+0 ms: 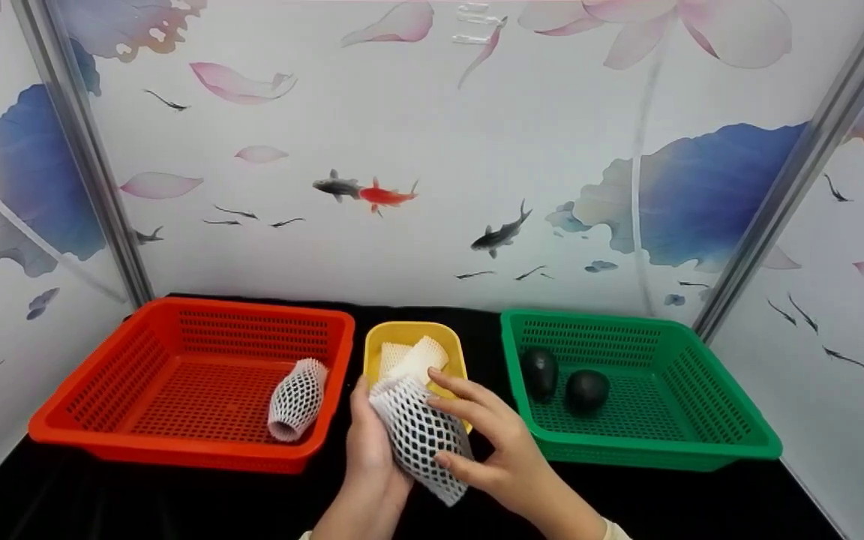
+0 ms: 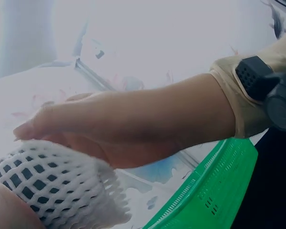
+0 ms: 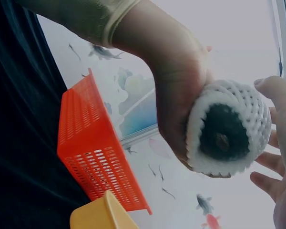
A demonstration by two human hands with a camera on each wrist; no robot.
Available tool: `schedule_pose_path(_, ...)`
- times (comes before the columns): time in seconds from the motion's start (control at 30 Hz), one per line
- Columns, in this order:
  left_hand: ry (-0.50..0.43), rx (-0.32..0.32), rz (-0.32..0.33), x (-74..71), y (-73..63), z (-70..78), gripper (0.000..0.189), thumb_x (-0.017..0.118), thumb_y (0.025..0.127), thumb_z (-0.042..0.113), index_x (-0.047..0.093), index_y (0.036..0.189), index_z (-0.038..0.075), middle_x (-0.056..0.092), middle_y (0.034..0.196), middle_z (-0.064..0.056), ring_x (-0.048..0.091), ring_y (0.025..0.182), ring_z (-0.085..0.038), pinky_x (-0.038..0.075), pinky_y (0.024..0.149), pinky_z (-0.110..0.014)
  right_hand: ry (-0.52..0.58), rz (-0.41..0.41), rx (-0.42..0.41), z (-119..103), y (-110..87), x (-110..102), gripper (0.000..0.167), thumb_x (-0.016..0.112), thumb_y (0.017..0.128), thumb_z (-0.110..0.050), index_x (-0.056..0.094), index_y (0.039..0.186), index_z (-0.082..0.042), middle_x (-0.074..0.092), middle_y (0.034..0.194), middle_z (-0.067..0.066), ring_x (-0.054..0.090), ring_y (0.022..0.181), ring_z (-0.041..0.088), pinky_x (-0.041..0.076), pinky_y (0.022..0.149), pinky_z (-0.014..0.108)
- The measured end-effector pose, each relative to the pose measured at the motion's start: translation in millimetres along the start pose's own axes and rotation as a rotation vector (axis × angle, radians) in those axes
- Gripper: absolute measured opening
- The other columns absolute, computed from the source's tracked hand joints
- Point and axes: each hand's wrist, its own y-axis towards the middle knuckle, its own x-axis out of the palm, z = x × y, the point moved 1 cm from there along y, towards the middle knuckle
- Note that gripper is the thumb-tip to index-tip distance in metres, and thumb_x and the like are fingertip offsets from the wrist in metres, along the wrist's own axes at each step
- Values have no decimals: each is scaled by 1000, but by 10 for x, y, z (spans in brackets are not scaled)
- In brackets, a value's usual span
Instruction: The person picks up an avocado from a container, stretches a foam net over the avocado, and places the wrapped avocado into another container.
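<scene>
Fingers: left hand (image 1: 373,446) curls round the netted fruit (image 1: 424,435), cradling it from the side and underneath; those of the right hand (image 1: 503,442) are loosely spread at the other side, grasping nothing, though whether every tip touches the mesh I cannot tell.
Netted fruit: held up, tilted, over the near part of the yellow basket (image 1: 402,327). One dark end shows bare in the mouth of the foam net (image 2: 76,191). It could slip out there if that end tips down, since only one hand seems to bear the weight.
Foam net: looks soft and stretchy; a hard tug by fingertips might tear a strand, or ruck it up and uncover more of the fruit.
Yellow basket: pale spare sleeves (image 1: 428,356) lie inside, close by the hands; a careless sweep might snag one.
Red basket (image 1: 199,452): a netted piece (image 1: 298,397) rests near its right wall; dropping another onto it could bruise either.
Green basket (image 1: 657,444): two bare dark fruits (image 1: 587,391) lie near its left wall; being rounded, they might roll if the basket is bumped.
</scene>
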Motion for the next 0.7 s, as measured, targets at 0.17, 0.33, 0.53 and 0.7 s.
schedule_pose_path(0.17,-31,41,12,15,31,5,62,24,104,45,27,149,3,40,144,-17,44,127,-25,37,105,-38,-46,-36,45,-14,-19,47,68,84,77,-21,53,135,-3,47,137,20,49,123,33,42,101,36)
schedule_pose_path(0.33,-15,46,2,13,26,6,59,25,105,43,26,150,4,38,145,-16,41,129,-25,35,106,-38,-56,-56,164,-27,-42,98,78,86,75,-24,46,141,-10,45,139,12,47,123,27,40,102,35)
schedule_pose_path(0.53,17,67,-11,5,-4,-2,59,24,106,39,22,152,3,36,148,-16,36,134,-27,29,110,-39,-10,-2,199,-43,-50,121,75,85,75,-17,47,139,-10,47,136,12,48,122,27,40,102,32)
schedule_pose_path(0.7,115,51,-25,9,-69,-21,67,31,104,49,29,149,0,42,144,-18,43,127,-25,33,108,-40,39,73,250,-52,-67,116,72,84,74,-12,49,137,-10,49,135,12,48,120,26,42,99,30)
